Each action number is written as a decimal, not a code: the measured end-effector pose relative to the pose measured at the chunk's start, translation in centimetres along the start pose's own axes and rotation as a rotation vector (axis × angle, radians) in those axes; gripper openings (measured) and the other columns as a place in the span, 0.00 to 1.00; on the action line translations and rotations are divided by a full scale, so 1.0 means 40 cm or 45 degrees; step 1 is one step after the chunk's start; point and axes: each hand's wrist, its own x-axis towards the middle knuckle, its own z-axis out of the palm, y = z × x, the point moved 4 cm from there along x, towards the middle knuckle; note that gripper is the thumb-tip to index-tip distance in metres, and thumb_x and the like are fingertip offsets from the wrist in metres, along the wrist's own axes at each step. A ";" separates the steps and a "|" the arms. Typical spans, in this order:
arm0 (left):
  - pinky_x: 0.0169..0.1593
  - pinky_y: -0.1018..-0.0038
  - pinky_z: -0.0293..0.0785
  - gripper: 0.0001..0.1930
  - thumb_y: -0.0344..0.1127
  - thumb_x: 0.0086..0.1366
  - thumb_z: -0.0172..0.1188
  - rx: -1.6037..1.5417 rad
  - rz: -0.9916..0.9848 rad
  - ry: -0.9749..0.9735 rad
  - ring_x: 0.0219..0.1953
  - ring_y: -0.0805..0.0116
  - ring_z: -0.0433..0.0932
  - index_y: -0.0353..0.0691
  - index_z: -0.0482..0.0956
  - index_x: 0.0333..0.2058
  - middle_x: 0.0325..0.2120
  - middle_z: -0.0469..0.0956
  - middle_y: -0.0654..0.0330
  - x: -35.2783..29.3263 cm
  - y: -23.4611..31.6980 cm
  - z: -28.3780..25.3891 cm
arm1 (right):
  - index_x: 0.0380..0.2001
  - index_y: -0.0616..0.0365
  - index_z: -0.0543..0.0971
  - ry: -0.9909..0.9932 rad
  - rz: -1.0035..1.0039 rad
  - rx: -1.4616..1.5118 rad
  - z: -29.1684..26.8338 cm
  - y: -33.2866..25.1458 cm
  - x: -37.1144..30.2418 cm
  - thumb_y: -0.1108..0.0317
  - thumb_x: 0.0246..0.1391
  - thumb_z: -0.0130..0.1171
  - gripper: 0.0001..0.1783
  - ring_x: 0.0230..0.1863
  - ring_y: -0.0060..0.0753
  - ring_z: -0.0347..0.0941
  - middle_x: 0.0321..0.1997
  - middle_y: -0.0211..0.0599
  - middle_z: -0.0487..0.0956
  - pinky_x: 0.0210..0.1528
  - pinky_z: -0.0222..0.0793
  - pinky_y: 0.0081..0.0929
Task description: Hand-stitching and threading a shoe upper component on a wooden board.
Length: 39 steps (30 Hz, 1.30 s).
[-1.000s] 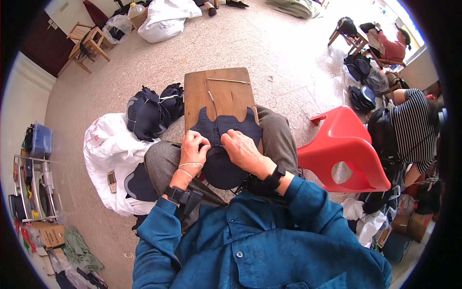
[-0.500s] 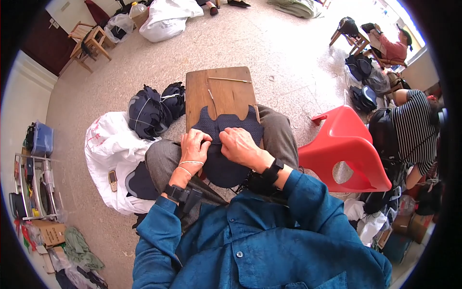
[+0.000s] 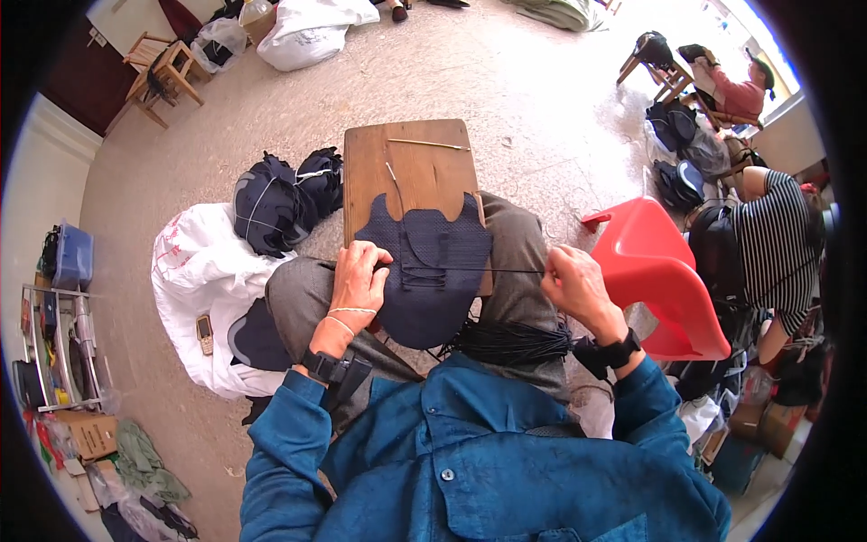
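A flat navy shoe upper (image 3: 424, 316) lies across my lap and the near end of a small wooden bench (image 3: 411, 181). Black lacing crosses its middle slit in several rows. My left hand (image 3: 358, 275) is closed on the upper's left edge, thumb and fingers pinching it. Out to the right of the upper, my right hand (image 3: 580, 285) is closed on a black lace (image 3: 510, 270), which runs taut and nearly level from the lacing. Its tip is hidden in the fist. A bundle of loose black laces (image 3: 515, 341) rests on my right thigh.
Two thin tools, a long rod (image 3: 429, 144) and a shorter one (image 3: 397, 185), lie on the bench. Tied stacks of dark uppers (image 3: 271, 203) sit left, beside a white sack (image 3: 194, 262) bearing a phone (image 3: 205, 334). A red plastic stool (image 3: 646, 253) stands right, near a seated person (image 3: 777, 239).
My right hand has moved from the middle of the upper out to the right, drawing the lace straight. My left hand has stayed at the left edge.
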 end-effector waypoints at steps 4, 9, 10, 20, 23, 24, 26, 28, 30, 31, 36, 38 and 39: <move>0.52 0.60 0.67 0.10 0.27 0.56 0.64 0.031 0.017 0.014 0.45 0.52 0.72 0.41 0.79 0.38 0.41 0.72 0.54 -0.001 0.003 0.001 | 0.27 0.59 0.74 0.050 0.165 0.080 -0.009 0.027 -0.026 0.72 0.48 0.59 0.04 0.35 0.55 0.77 0.30 0.47 0.76 0.39 0.72 0.48; 0.57 0.60 0.67 0.11 0.29 0.56 0.67 0.151 -0.029 -0.107 0.48 0.51 0.73 0.40 0.79 0.39 0.41 0.74 0.54 0.010 0.037 -0.014 | 0.28 0.59 0.75 0.012 0.051 0.465 0.031 -0.094 0.029 0.71 0.50 0.60 0.05 0.34 0.54 0.76 0.29 0.46 0.76 0.38 0.72 0.45; 0.60 0.54 0.64 0.11 0.31 0.57 0.68 0.194 -0.048 -0.118 0.48 0.52 0.74 0.42 0.79 0.39 0.41 0.75 0.57 0.011 0.040 -0.015 | 0.29 0.60 0.75 0.035 0.008 0.464 0.029 -0.107 0.041 0.72 0.51 0.60 0.05 0.34 0.54 0.76 0.29 0.47 0.76 0.38 0.72 0.45; 0.61 0.55 0.64 0.05 0.28 0.59 0.65 0.281 0.171 -0.016 0.46 0.56 0.77 0.43 0.81 0.34 0.35 0.79 0.60 0.076 0.120 0.016 | 0.31 0.61 0.74 0.195 0.034 0.623 -0.009 -0.122 0.045 0.76 0.52 0.59 0.04 0.33 0.53 0.77 0.31 0.49 0.77 0.36 0.73 0.41; 0.59 0.65 0.68 0.09 0.28 0.57 0.66 0.258 0.137 -0.175 0.48 0.54 0.77 0.42 0.82 0.38 0.38 0.78 0.58 0.094 0.128 0.033 | 0.32 0.62 0.74 0.175 -0.003 0.696 -0.008 -0.136 0.049 0.77 0.53 0.60 0.04 0.30 0.47 0.77 0.30 0.46 0.76 0.34 0.73 0.37; 0.59 0.65 0.68 0.09 0.28 0.57 0.66 0.250 0.145 -0.181 0.48 0.54 0.77 0.42 0.82 0.38 0.38 0.78 0.58 0.100 0.147 0.034 | 0.32 0.62 0.74 0.150 -0.021 0.777 -0.014 -0.155 0.052 0.77 0.53 0.60 0.05 0.30 0.43 0.77 0.30 0.45 0.76 0.34 0.73 0.35; 0.61 0.62 0.68 0.17 0.27 0.54 0.69 -0.219 0.129 -0.147 0.54 0.51 0.75 0.40 0.82 0.44 0.46 0.78 0.53 0.106 0.202 0.024 | 0.32 0.62 0.74 0.117 -0.060 0.917 -0.016 -0.195 0.063 0.78 0.53 0.61 0.05 0.29 0.34 0.76 0.29 0.41 0.75 0.33 0.73 0.31; 0.65 0.61 0.66 0.24 0.26 0.52 0.71 -0.236 0.127 -0.198 0.60 0.49 0.73 0.40 0.81 0.50 0.54 0.75 0.49 0.100 0.228 0.015 | 0.32 0.62 0.75 0.104 -0.102 0.961 -0.031 -0.239 0.084 0.79 0.54 0.62 0.05 0.30 0.29 0.77 0.29 0.39 0.76 0.35 0.74 0.28; 0.64 0.59 0.66 0.22 0.29 0.53 0.70 -0.257 0.236 -0.250 0.60 0.49 0.72 0.41 0.81 0.48 0.54 0.75 0.51 0.094 0.233 0.015 | 0.32 0.61 0.74 0.149 -0.174 0.965 -0.015 -0.264 0.109 0.78 0.52 0.62 0.06 0.31 0.36 0.77 0.30 0.40 0.76 0.36 0.74 0.32; 0.66 0.58 0.65 0.21 0.29 0.54 0.69 -0.275 0.203 -0.178 0.60 0.49 0.72 0.41 0.81 0.49 0.55 0.76 0.52 0.091 0.216 0.013 | 0.32 0.60 0.74 0.197 -0.245 0.964 -0.009 -0.272 0.118 0.77 0.51 0.62 0.07 0.32 0.43 0.78 0.30 0.42 0.76 0.36 0.74 0.36; 0.51 0.68 0.77 0.11 0.25 0.63 0.62 -0.508 -0.302 0.128 0.45 0.57 0.82 0.36 0.83 0.45 0.42 0.80 0.50 0.080 -0.003 -0.018 | 0.32 0.58 0.74 0.262 -0.319 0.829 0.046 -0.288 0.142 0.76 0.48 0.62 0.08 0.38 0.48 0.75 0.32 0.41 0.75 0.40 0.71 0.42; 0.43 0.63 0.78 0.06 0.31 0.64 0.66 -0.298 -0.284 0.162 0.38 0.58 0.82 0.36 0.84 0.37 0.33 0.81 0.53 0.105 -0.017 -0.021 | 0.31 0.57 0.75 0.257 -0.437 0.722 0.067 -0.318 0.138 0.75 0.48 0.63 0.07 0.38 0.48 0.74 0.33 0.40 0.74 0.39 0.69 0.41; 0.40 0.67 0.77 0.07 0.35 0.63 0.69 -0.080 -0.296 0.107 0.35 0.62 0.82 0.37 0.84 0.33 0.30 0.81 0.55 0.120 -0.019 -0.006 | 0.31 0.56 0.75 0.248 -0.488 0.706 0.077 -0.338 0.133 0.74 0.48 0.63 0.07 0.37 0.48 0.73 0.33 0.40 0.73 0.39 0.68 0.40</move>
